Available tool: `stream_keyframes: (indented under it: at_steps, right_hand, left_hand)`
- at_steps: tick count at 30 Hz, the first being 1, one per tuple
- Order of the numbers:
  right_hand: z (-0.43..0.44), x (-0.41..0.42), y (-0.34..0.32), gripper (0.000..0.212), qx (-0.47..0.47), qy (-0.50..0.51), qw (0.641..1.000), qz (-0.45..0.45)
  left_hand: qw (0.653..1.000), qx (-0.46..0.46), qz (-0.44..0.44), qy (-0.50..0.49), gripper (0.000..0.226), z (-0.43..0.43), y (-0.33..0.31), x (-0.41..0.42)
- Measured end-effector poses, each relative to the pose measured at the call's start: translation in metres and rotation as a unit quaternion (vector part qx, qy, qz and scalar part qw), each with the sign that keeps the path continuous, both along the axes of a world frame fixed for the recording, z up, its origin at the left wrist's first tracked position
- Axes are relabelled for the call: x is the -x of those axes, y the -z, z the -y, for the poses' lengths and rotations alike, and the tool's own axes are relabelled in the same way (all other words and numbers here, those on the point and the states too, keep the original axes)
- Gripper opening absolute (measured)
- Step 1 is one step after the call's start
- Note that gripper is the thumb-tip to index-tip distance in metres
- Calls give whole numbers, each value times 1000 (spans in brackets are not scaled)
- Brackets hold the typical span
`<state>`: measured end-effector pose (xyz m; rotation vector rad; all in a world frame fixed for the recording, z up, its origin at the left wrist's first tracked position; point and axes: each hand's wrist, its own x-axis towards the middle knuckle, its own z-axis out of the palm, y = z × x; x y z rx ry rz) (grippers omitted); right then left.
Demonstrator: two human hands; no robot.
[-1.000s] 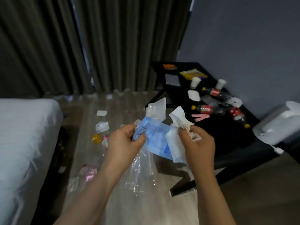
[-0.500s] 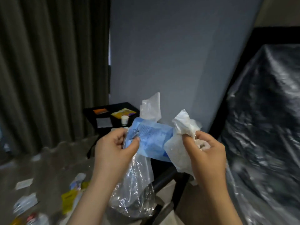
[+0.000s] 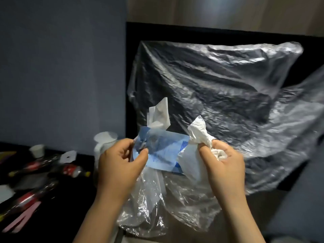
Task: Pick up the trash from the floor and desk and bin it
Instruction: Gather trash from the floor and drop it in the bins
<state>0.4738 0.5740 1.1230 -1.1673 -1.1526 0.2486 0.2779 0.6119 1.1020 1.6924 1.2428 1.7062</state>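
Observation:
My left hand (image 3: 119, 165) pinches a blue plastic wrapper (image 3: 163, 153) together with a crumpled clear plastic bag (image 3: 145, 207) that hangs below it. A white torn wrapper (image 3: 159, 116) sticks up behind the blue one. My right hand (image 3: 224, 163) grips crumpled white tissue (image 3: 198, 132) at chest height. Directly behind both hands stands a large black bin lined with a clear plastic bag (image 3: 219, 81). On the black desk (image 3: 73, 199) at the left lie plastic cola bottles (image 3: 71, 170), a small white cup (image 3: 37, 150) and white scraps of paper (image 3: 69, 156).
A white kettle-like jug (image 3: 103, 142) stands at the desk's right end, just left of my left hand. Pink strips (image 3: 21, 218) lie at the desk's near left. A blue-grey wall rises behind the desk. The bin liner billows out to the right.
The view has swung right from the littered floor and curtains to the lined bin. Both hands keep the same trash, now held right in front of the bin.

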Motion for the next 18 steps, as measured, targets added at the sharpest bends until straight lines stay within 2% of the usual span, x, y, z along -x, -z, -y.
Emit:
stream_keyframes:
  at_steps: [4, 8, 13, 18]
  right_hand:
    - [21, -30, 4, 22, 10, 134, 991, -6]
    - [60, -59, 12, 19, 32, 263, 964, -15]
    - [142, -101, 20, 19, 49, 420, 906, -23]
    - [225, -144, 23, 32, 31, 533, 845, -38]
  left_hand:
    - [993, 15, -24, 112, 9, -26, -4, -50]
    - [968, 36, -19, 247, 12, -31, 3, -108]
    - [913, 44, -30, 405, 15, 9, 15, -195]
    - [857, 19, -40, 513, 9, 76, 12, -284]
